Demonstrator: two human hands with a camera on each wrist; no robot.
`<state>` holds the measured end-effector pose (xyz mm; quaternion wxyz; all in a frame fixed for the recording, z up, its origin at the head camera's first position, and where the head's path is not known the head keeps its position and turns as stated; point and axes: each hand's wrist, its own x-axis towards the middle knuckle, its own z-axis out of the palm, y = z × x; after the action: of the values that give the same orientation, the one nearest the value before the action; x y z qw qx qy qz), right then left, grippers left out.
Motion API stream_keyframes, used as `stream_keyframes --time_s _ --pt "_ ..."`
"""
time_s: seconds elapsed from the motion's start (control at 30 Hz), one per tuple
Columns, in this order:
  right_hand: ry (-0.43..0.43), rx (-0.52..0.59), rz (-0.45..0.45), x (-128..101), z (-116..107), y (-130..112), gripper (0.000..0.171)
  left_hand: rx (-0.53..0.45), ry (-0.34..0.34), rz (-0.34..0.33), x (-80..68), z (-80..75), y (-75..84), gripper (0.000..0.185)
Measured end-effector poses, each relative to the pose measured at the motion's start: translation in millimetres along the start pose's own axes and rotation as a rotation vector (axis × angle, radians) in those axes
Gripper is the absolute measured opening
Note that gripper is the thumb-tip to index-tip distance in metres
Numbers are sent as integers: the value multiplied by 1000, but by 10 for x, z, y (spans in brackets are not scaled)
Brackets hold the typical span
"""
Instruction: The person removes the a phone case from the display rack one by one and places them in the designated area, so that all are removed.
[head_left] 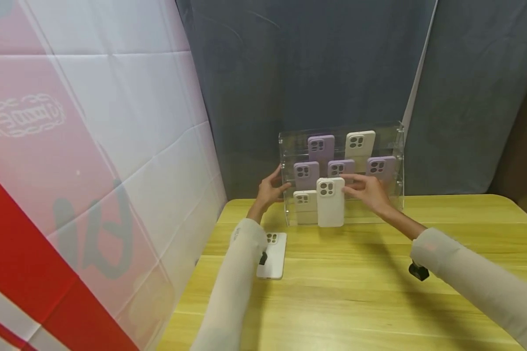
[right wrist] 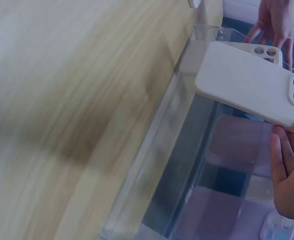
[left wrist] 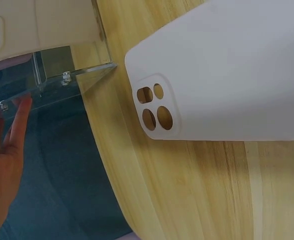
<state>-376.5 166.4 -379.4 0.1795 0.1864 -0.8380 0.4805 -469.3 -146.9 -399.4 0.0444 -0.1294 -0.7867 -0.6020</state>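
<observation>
White phone case (head_left: 331,202) upright at clear rack (head_left: 397,146), right hand (head_left: 369,191) seemingly pinching its edge, left hand (head_left: 270,187) open, touching rack's side, desk (head_left: 377,302) beneath.

I see soft, even light from above; the forearms cast faint shadows on the tabletop (head_left: 355,292). My head view is sharp. The right wrist view smears the wood near its left edge with motion blur.
</observation>
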Motion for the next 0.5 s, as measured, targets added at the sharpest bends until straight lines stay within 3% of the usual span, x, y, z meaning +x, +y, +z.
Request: stream_keyframes --time_s 0.5 --pt "-41 104 56 -84 368 51 43 7 -15 -1 -8 -18 27 79"
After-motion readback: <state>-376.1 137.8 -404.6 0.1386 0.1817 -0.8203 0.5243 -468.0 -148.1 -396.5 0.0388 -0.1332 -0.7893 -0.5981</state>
